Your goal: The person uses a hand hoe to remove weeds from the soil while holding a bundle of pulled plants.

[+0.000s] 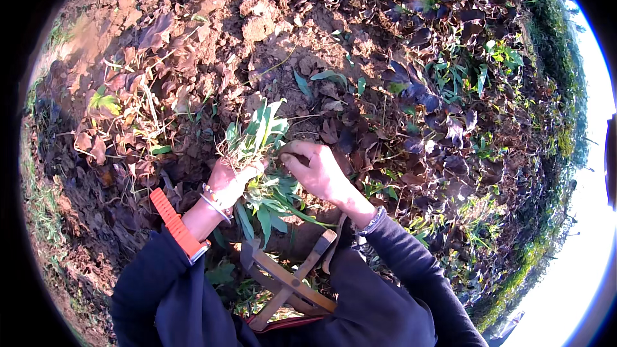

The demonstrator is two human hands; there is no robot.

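My left hand [231,178] is closed around a bunch of leafy green plants [260,127]. Thin pale roots or dry stems stick out above the fist, and broad leaves hang down below it. An orange watch strap [176,221] and bracelets circle that wrist. Close to the bunch's right side is my right hand [318,168], its thumb and forefinger brought nearly together in a pinch. Whether something thin sits between those fingertips is too small to tell. Below both hands, between my legs, stands a crossed-leg wooden folding stool [291,282].
Bare clods of reddish soil [260,24] lie ahead. Dry brown and purplish leaves [424,91] cover much of the ground. A low green plant [458,74] grows at the right, and a few loose green leaves [328,76] rest on the soil. Grass [549,43] borders the right edge.
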